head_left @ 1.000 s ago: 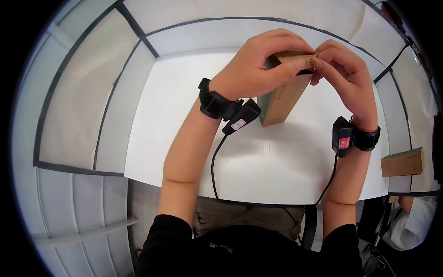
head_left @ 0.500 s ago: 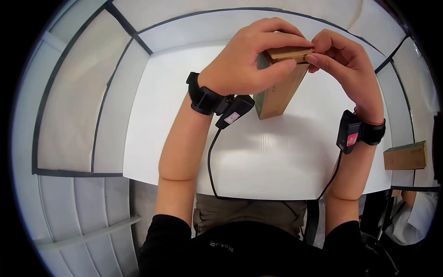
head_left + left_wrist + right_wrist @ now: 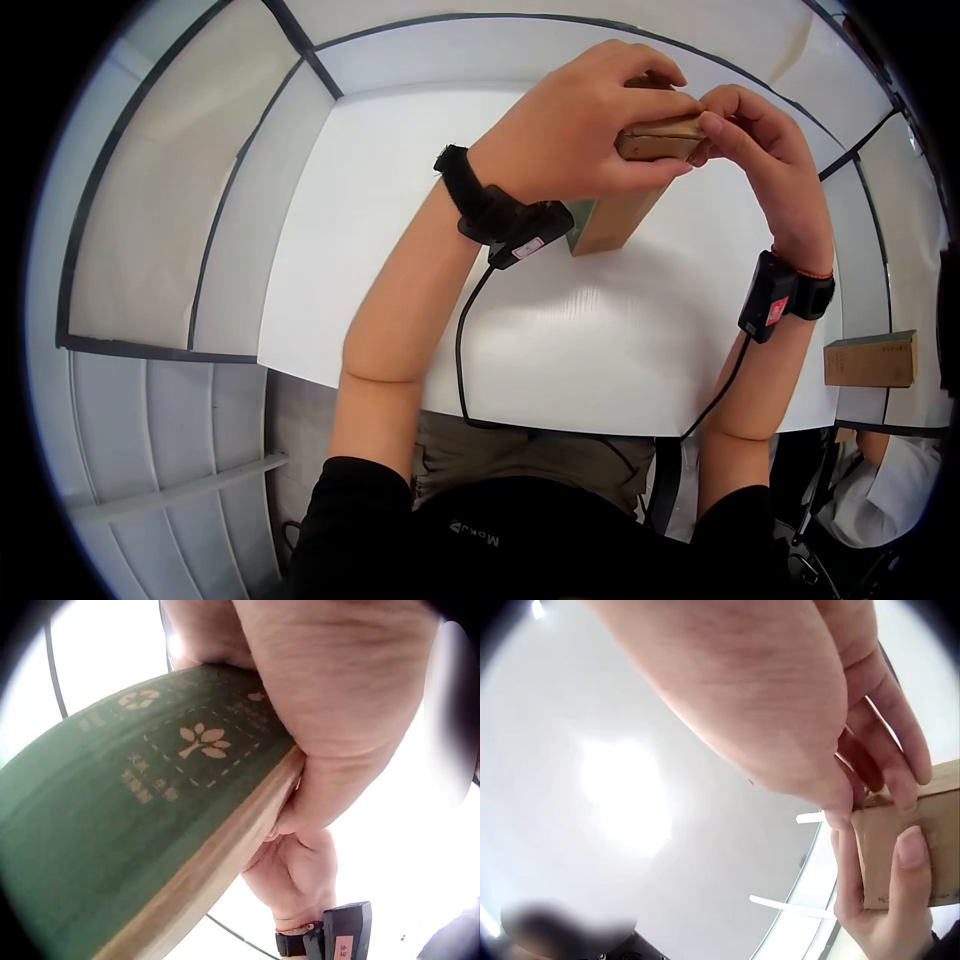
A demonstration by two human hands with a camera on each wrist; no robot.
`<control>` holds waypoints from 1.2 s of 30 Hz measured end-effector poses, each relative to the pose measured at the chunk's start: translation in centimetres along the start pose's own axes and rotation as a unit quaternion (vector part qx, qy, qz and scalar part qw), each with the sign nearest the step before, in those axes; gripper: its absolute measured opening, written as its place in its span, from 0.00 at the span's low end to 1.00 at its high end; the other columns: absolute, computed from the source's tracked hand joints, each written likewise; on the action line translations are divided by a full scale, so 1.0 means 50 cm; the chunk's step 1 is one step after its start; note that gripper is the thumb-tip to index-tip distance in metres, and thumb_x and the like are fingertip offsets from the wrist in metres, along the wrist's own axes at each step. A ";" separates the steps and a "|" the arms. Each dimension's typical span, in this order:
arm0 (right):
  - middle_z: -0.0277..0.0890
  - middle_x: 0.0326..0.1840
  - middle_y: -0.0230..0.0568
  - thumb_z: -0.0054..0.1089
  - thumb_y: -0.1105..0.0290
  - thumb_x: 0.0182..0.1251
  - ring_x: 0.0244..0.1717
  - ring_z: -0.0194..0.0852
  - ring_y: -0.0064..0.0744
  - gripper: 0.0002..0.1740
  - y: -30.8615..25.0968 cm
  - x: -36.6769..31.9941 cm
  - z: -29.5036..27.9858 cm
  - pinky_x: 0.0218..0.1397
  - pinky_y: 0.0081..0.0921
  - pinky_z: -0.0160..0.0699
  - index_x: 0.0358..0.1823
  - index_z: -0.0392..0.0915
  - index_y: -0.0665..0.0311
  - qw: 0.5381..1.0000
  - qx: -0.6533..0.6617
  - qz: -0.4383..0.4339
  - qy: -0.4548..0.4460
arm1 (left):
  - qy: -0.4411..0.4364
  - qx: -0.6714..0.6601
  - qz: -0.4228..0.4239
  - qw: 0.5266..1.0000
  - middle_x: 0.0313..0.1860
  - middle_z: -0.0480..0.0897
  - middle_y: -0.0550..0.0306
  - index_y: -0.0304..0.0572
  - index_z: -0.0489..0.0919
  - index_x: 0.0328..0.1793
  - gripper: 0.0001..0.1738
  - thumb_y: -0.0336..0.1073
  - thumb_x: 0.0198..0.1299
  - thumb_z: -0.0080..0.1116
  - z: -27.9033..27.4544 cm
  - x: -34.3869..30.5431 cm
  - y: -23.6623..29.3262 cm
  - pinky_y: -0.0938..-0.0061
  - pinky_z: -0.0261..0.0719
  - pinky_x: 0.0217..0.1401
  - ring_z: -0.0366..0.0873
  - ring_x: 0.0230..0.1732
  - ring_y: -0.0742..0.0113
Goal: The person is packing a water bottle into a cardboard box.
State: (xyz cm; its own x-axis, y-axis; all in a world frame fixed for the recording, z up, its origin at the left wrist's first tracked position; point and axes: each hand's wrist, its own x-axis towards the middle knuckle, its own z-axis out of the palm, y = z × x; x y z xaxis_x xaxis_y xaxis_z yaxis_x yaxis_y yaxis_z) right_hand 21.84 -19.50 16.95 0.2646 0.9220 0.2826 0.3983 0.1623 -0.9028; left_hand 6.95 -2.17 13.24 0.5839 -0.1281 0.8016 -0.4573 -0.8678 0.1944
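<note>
A tall cardboard box (image 3: 612, 225) stands on the white table, its upper part between my two hands. My left hand (image 3: 565, 125) grips its top from the left, thumb on the near side and fingers across the far side. At the top's right corner, my right hand (image 3: 775, 160) pinches the edge between thumb and curled fingers. The left wrist view shows the box's green side (image 3: 97, 802) with a printed leaf mark. From the right wrist, the brown end (image 3: 881, 851) appears with the left thumb pressed against it. The hands hide much of the upper edges.
A second cardboard box (image 3: 870, 360) lies at the far right, beside the panel. White panels with dark edges wall in the white table (image 3: 600, 350). Cables (image 3: 461, 350) run from both wrist cameras to the table's front edge. Another person's white sleeve (image 3: 890, 490) shows at lower right.
My left hand has shifted right over the box top, covering more of it. The dark gap under the top's edge no longer shows. My right hand stays at the corner.
</note>
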 end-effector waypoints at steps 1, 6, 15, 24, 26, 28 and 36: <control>0.80 0.33 0.31 0.63 0.65 0.74 0.38 0.78 0.21 0.11 0.001 0.000 -0.001 0.51 0.22 0.76 0.39 0.80 0.66 1.000 0.000 0.001 -0.004 | -0.002 -0.001 0.000 1.000 0.58 0.80 0.51 0.45 0.86 0.59 0.25 0.38 0.53 0.73 -0.002 0.001 0.000 0.62 0.79 0.60 0.78 0.58 0.51; 0.81 0.35 0.31 0.64 0.67 0.72 0.40 0.80 0.21 0.09 0.008 -0.002 -0.005 0.53 0.22 0.76 0.40 0.79 0.66 0.999 0.027 -0.003 -0.025 | -0.002 -0.017 0.008 1.000 0.56 0.81 0.52 0.44 0.86 0.58 0.25 0.38 0.52 0.73 -0.004 0.002 -0.004 0.62 0.79 0.59 0.80 0.56 0.52; 0.81 0.35 0.33 0.64 0.75 0.72 0.36 0.83 0.23 0.05 -0.001 -0.006 0.007 0.42 0.20 0.82 0.43 0.78 0.68 0.993 -0.079 -0.090 0.010 | 0.034 -0.036 -0.010 0.999 0.54 0.83 0.52 0.39 0.86 0.55 0.22 0.37 0.54 0.74 0.007 0.001 -0.009 0.66 0.82 0.56 0.82 0.54 0.57; 0.81 0.29 0.33 0.62 0.77 0.71 0.30 0.82 0.22 0.13 -0.016 -0.009 0.030 0.36 0.18 0.79 0.56 0.78 0.66 0.954 -0.251 -0.162 0.038 | 0.047 -0.090 -0.014 0.995 0.51 0.85 0.54 0.41 0.89 0.54 0.19 0.34 0.55 0.73 0.012 -0.008 -0.023 0.68 0.83 0.53 0.83 0.51 0.60; 0.81 0.30 0.33 0.63 0.77 0.71 0.30 0.81 0.22 0.13 -0.007 -0.008 0.024 0.35 0.18 0.79 0.56 0.78 0.66 0.969 -0.194 -0.153 0.020 | 0.044 -0.102 -0.024 0.994 0.53 0.84 0.54 0.43 0.89 0.54 0.18 0.34 0.55 0.74 0.011 -0.008 -0.021 0.68 0.82 0.53 0.83 0.52 0.60; 0.81 0.31 0.33 0.63 0.76 0.71 0.30 0.80 0.21 0.13 0.003 -0.004 0.017 0.34 0.18 0.79 0.55 0.77 0.66 0.984 -0.118 -0.133 0.004 | 0.043 -0.122 -0.039 0.991 0.55 0.83 0.54 0.45 0.90 0.53 0.18 0.35 0.55 0.74 0.014 -0.008 -0.014 0.68 0.82 0.54 0.83 0.52 0.59; 0.78 0.31 0.32 0.61 0.73 0.72 0.30 0.79 0.21 0.10 0.010 -0.001 0.006 0.36 0.21 0.80 0.51 0.77 0.67 0.997 0.019 -0.069 -0.021 | 0.068 -0.058 0.001 0.996 0.57 0.79 0.53 0.49 0.91 0.48 0.14 0.39 0.55 0.73 0.020 -0.002 -0.014 0.65 0.79 0.58 0.77 0.55 0.58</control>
State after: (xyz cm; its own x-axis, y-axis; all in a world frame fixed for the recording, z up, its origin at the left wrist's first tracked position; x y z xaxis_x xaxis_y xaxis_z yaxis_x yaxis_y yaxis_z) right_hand 21.78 -19.36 16.41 0.1716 0.9042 0.3911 0.3945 0.3007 -0.8683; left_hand 7.89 -2.05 12.47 0.4909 -0.0571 0.8694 -0.5376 -0.8050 0.2507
